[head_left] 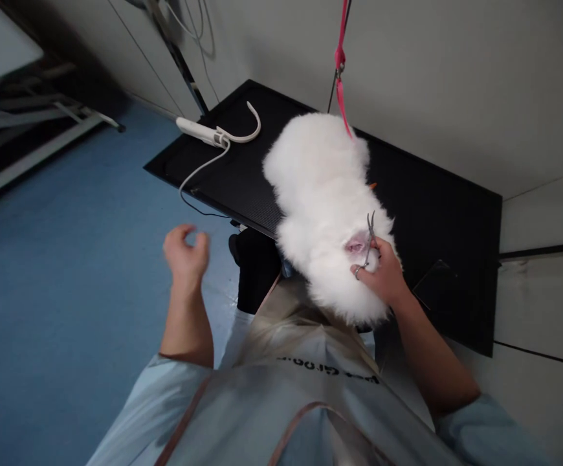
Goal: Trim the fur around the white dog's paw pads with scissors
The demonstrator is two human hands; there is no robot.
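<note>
A fluffy white dog (320, 175) is on the black table, with a patch of bare pink skin (356, 246) showing through the fur at its near end. My right hand (386, 275) rests against the fur there, its fingers closed around slim metal forceps (370, 228) with ring handles. The forceps' narrow tips point away from me, beside the pink patch. Off to the left, above the blue floor, my left hand (186, 252) is raised away from the dog. Its fingers curl loosely, slightly blurred, with a gap at the thumb; nothing shows in it.
The black grooming table (451, 226) stands against a pale wall. On its far left lies a white device (201, 131) with a curved hook and a cable. A pink strap (340, 71) hangs down to the dog. At far left is another table's metal frame (33, 145).
</note>
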